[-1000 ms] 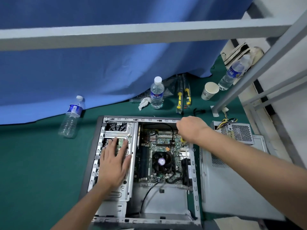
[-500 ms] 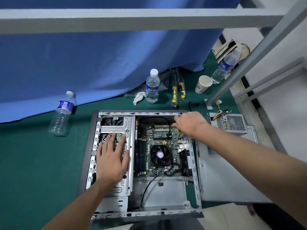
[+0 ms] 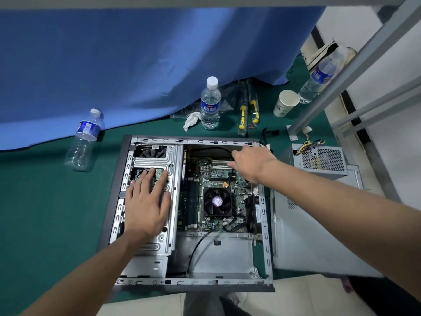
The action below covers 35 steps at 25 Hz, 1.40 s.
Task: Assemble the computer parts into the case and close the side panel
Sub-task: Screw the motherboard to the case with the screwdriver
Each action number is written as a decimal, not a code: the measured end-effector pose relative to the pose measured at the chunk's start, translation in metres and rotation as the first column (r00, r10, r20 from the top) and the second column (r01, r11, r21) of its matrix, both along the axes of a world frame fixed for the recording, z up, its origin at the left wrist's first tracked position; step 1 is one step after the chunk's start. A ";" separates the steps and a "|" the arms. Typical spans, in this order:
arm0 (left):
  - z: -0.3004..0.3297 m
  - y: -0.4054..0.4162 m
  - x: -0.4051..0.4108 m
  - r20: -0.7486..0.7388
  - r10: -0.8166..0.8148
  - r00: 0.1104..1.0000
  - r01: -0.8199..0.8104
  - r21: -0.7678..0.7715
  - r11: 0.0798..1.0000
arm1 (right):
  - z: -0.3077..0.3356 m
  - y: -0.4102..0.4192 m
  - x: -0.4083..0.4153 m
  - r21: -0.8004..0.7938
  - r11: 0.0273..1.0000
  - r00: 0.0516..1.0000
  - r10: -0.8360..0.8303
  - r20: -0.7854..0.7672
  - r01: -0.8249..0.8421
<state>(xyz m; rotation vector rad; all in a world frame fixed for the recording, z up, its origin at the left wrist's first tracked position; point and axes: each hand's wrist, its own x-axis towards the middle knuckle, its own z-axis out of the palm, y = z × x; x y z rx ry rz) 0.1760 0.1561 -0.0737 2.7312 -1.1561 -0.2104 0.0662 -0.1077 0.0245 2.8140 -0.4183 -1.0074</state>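
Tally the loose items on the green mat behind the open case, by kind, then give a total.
Water bottles: 3, one lying, one upright, one at far right
Paper cups: 1
Yellow-handled tools: 2
Crumpled white tissues: 1
Total: 7

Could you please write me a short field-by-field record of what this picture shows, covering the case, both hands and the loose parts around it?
case: computer case lies open on the green mat, motherboard exposed
left hand: left hand rests flat, fingers straight, on the drive cage
right hand: right hand reaches over the motherboard near the far right corner; grip unclear
fan: CPU fan seated mid-board
power supply: power supply outside the case, to its right
side panel: side panel off, lying right of the case
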 end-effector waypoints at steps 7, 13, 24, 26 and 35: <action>-0.004 0.000 0.001 0.027 -0.003 1.000 0.003 -0.011 1.000 | 0.006 -0.013 0.003 -0.017 0.999 0.997 -0.050 0.065 0.051; -0.006 0.001 0.001 0.027 -0.006 1.000 0.007 -0.032 0.999 | 0.011 -0.024 0.005 0.124 0.984 0.991 -0.119 -0.058 0.125; -0.006 0.000 0.002 0.029 0.001 1.000 0.000 -0.040 0.999 | 0.015 -0.018 0.006 0.055 0.998 1.000 -0.002 0.010 0.001; -0.007 0.000 0.002 0.038 0.001 0.999 0.001 -0.042 0.999 | 0.006 -0.013 -0.001 -0.103 0.994 0.996 0.054 0.076 -0.046; -0.008 0.001 0.002 0.035 0.002 0.999 0.000 -0.048 0.999 | 0.011 -0.017 0.000 0.011 0.999 0.997 0.033 0.070 -0.034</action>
